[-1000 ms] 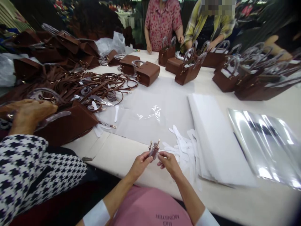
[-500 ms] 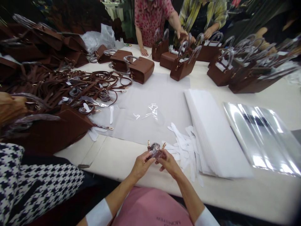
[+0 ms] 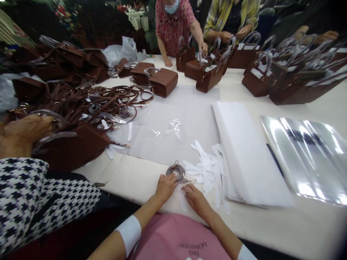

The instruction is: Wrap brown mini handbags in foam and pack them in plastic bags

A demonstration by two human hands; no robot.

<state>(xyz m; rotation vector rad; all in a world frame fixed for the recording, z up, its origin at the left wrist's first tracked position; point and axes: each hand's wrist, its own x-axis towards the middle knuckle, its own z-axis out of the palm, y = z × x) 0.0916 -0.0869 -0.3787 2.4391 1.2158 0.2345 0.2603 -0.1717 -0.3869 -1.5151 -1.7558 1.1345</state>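
A small coiled strap (image 3: 176, 169) wrapped in clear film, with gold clasps, lies on the white table (image 3: 141, 180) close to the near edge. My left hand (image 3: 165, 186) rests just behind it, fingertips closed on the coil's near side. My right hand (image 3: 196, 199) lies low on the table a little to the right, fingers stretched out flat toward the coil over a white paper strip (image 3: 183, 201). A loose pile of white paper strips (image 3: 210, 169) sits right of the coil.
A stack of white sheets (image 3: 244, 155) and shiny clear bags (image 3: 306, 155) lie to the right. Brown straps (image 3: 103, 101) are heaped at left. A co-worker's hand (image 3: 24, 133) in a houndstooth sleeve rests on a brown handbag (image 3: 78, 146). Several handbags (image 3: 208, 77) and other people stand across the table.
Both hands held the wrapped strap up off the table; it now lies on the table. My right hand has let go and dropped flat beside it.
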